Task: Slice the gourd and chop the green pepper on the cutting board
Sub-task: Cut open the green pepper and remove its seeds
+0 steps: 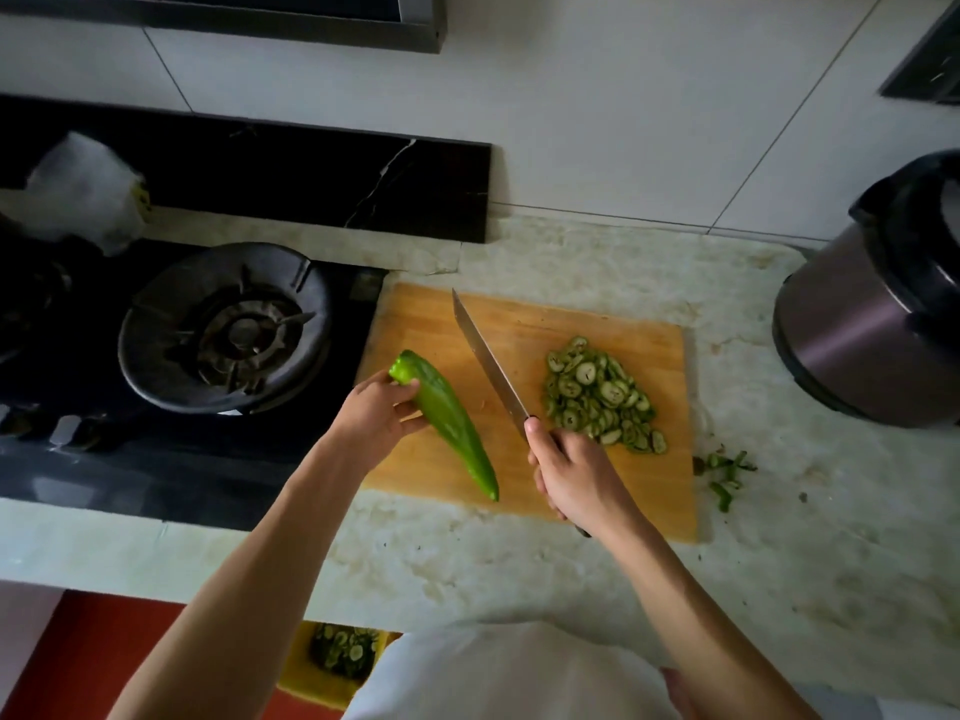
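green pepper lies whole on the left part of the cutting board, its long axis running on a diagonal from the blunt stem end at upper left, over the board's left edge, down to the pointed tip near the board's front edge. left hand has its grip curled round the stem end, fingers wrapped over the top of it, so the pepper's free length stretches away from that hand toward the right hand. right hand's grip is closed round the handle of the knife, forefinger laid up near the blade's heel; the blade points away from the person and slightly left, just beside the pepper and roughly parallel to it, not touching it

as i judge it the gourd part is done: the gourd slices sit heaped on the right half of the board, close to the knife hand. the pepper is uncut, so the coming move turns on bringing blade and pepper crosswise to each other, since parallel they cannot meet for a chop. the slice pile crowds the right side and could get swept or mixed

green scraps lie on the worktop off the board's right edge. gas burner stands to the left, a pressure cooker at far right, both well apart from the cutting
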